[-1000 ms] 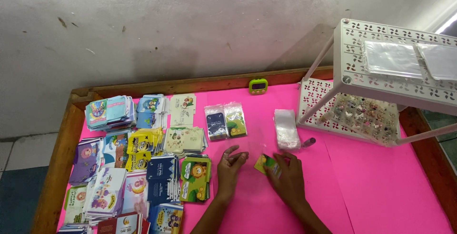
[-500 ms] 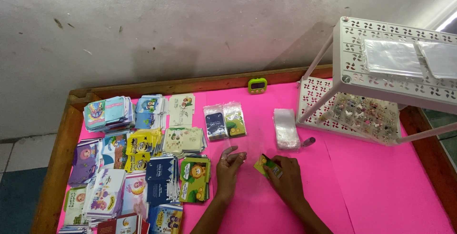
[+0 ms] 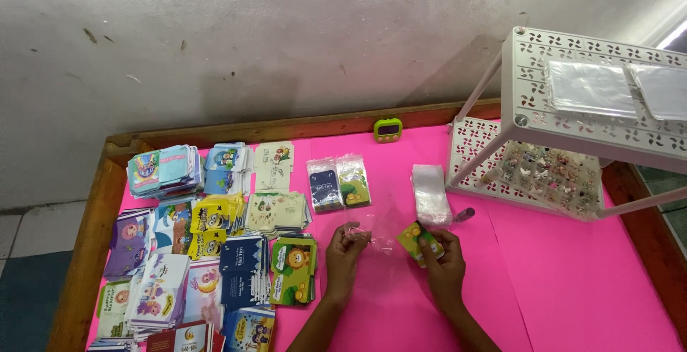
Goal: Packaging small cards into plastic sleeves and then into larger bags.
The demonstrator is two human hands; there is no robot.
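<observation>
while both hands rest low on the pink worktop (image 3: 572, 287), the left hand (image 3: 345, 252) has its grip pinched on the edge of a small clear plastic sleeve (image 3: 372, 236), and the right hand (image 3: 444, 266) has its grip clenched around a small green and yellow card (image 3: 412, 240), held just at the sleeve's 3 o'clock end. at 12 o'clock from the right hand lies a stack of clear sleeves (image 3: 431, 193), with two bagged cards (image 3: 338, 183) at 11 o'clock. piles of colourful printed cards (image 3: 215, 245) crowd the worktop at 9 o'clock of the left hand, close to its wrist. a white perforated rack (image 3: 572, 130) stands at 2 o'clock, well apart, and a small green timer (image 3: 388, 130) sits at 12 o'clock by the wooden rim.
</observation>
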